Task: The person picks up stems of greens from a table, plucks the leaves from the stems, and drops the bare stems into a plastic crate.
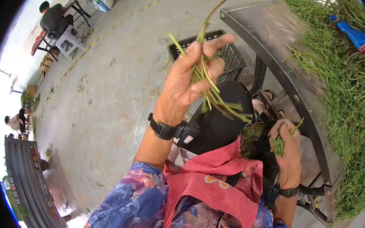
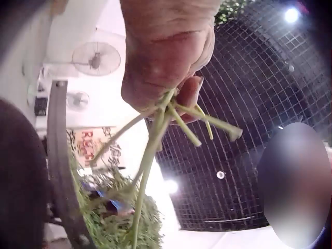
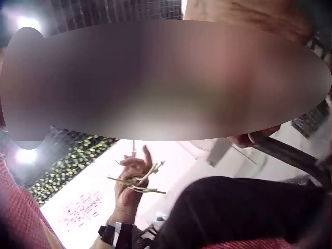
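My left hand is raised over my lap and grips a small bunch of green stems, which stick out above and below the curled fingers. Cut stem ends fan out under the fist in the left wrist view. Lower and to the right, beside the table's edge, my right hand curls round a tuft of green leaves, with one stem poking out by the fingers. A blur covers most of the right hand's work in the right wrist view, where the left hand with its stems shows lower down.
A heap of leafy greens covers the metal-edged table on the right, a blue bag on top. A black crate stands on the floor ahead. A grey cart and a seated person are farther left.
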The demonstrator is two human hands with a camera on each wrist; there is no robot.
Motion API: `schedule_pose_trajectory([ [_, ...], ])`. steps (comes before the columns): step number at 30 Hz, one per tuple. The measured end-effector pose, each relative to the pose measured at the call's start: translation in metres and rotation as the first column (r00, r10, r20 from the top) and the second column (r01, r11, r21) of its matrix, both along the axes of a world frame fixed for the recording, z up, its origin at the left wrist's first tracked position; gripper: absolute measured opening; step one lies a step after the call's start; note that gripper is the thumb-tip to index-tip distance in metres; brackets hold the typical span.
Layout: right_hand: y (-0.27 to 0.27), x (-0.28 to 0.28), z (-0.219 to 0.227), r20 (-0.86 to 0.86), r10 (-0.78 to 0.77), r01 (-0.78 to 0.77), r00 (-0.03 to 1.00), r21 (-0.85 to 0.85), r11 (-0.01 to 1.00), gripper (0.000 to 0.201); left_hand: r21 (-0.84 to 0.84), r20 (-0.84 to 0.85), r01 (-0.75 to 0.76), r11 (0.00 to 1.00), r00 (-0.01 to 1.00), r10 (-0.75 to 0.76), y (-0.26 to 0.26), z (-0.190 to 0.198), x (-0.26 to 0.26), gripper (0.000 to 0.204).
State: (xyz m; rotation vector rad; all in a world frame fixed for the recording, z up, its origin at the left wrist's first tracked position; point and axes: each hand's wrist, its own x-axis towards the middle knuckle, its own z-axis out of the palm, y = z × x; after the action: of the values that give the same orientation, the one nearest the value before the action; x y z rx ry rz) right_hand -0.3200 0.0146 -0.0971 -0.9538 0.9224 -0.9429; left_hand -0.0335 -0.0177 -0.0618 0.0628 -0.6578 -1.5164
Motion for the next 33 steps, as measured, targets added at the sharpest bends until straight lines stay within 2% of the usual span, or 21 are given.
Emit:
schedule_pose_trajectory([
  [3, -0.013, 0.026, 0.046, 0.031, 0.025, -0.021, 0.999, -0.120, 0.992, 0.021, 0.021, -0.040, 0.246, 0.969, 0.969, -0.245, 0.008, 0.010, -0.029, 0.030],
  [5, -0.018, 0.040, 0.065, 0.019, 0.020, -0.017, 1.000, -0.155, 0.988, 0.023, 0.043, -0.008, 0.298, 0.954, 0.954, -0.298, 0.013, 0.011, -0.047, 0.031],
  [7, -0.019, 0.048, 0.071, -0.051, 0.030, -0.044, 0.998, -0.316, 0.948, 0.024, 0.069, 0.014, 0.362, 0.930, 0.931, -0.364, 0.014, 0.007, -0.061, 0.034],
  [10, -0.012, 0.047, 0.065, -0.103, 0.038, -0.073, 0.994, -0.368, 0.927, 0.023, 0.126, 0.078, 0.397, 0.909, 0.910, -0.408, 0.017, 0.004, -0.075, 0.035],
  [12, -0.006, 0.046, 0.061, -0.055, 0.016, -0.034, 0.998, -0.340, 0.940, 0.021, 0.131, 0.121, 0.404, 0.905, 0.900, -0.419, 0.018, 0.000, -0.082, 0.036],
  [14, -0.007, 0.039, 0.056, -0.036, 0.115, -0.120, 0.993, -0.340, 0.933, 0.019, 0.164, 0.198, 0.385, 0.908, 0.889, -0.413, 0.019, 0.000, -0.088, 0.038],
  [19, -0.007, 0.035, 0.050, -0.041, 0.076, -0.085, 0.996, -0.280, 0.956, 0.015, 0.203, 0.279, 0.424, 0.883, 0.839, -0.467, 0.021, 0.000, -0.097, 0.043],
  [22, -0.006, 0.039, 0.046, -0.010, 0.012, -0.014, 1.000, -0.302, 0.953, 0.014, 0.216, 0.337, 0.351, 0.911, 0.849, -0.407, 0.023, 0.000, -0.099, 0.045],
  [24, -0.007, 0.039, 0.042, 0.009, -0.032, 0.034, 0.999, -0.317, 0.948, 0.014, 0.203, 0.346, 0.328, 0.922, 0.857, -0.381, 0.022, -0.004, -0.099, 0.038],
  [26, -0.010, 0.031, 0.034, -0.005, -0.124, 0.121, 0.992, -0.176, 0.977, 0.016, 0.180, 0.346, 0.188, 0.965, 0.907, -0.241, 0.022, -0.006, -0.092, 0.031],
  [27, -0.012, 0.024, 0.030, 0.020, -0.112, 0.114, 0.993, -0.115, 0.987, 0.015, 0.146, 0.296, 0.136, 0.980, 0.939, -0.175, 0.018, -0.009, -0.082, 0.025],
  [28, -0.012, 0.017, 0.026, 0.022, -0.102, 0.104, 0.995, -0.108, 0.989, 0.015, 0.195, 0.229, 0.030, 0.980, 0.970, -0.076, 0.014, -0.002, -0.068, 0.024],
  [29, -0.009, 0.010, 0.021, 0.146, -0.061, 0.071, 0.987, -0.068, 0.995, 0.013, 0.259, 0.125, -0.015, 0.966, 0.992, -0.018, 0.001, -0.013, -0.040, 0.024],
  [30, -0.006, 0.005, 0.015, 0.268, -0.023, 0.031, 0.963, -0.028, 0.999, 0.011, 0.222, 0.084, -0.155, 0.963, 0.987, 0.139, -0.004, -0.008, -0.017, 0.026],
  [31, -0.002, 0.000, 0.008, 0.271, -0.007, 0.012, 0.963, -0.018, 1.000, 0.011, 0.192, 0.039, -0.297, 0.935, 0.955, 0.295, -0.006, -0.004, 0.006, 0.028],
  [33, 0.007, -0.010, -0.009, 0.148, -0.066, 0.048, 0.987, 0.122, 0.991, 0.008, 0.050, -0.036, -0.433, 0.900, 0.900, 0.435, -0.003, -0.001, 0.045, 0.034],
])
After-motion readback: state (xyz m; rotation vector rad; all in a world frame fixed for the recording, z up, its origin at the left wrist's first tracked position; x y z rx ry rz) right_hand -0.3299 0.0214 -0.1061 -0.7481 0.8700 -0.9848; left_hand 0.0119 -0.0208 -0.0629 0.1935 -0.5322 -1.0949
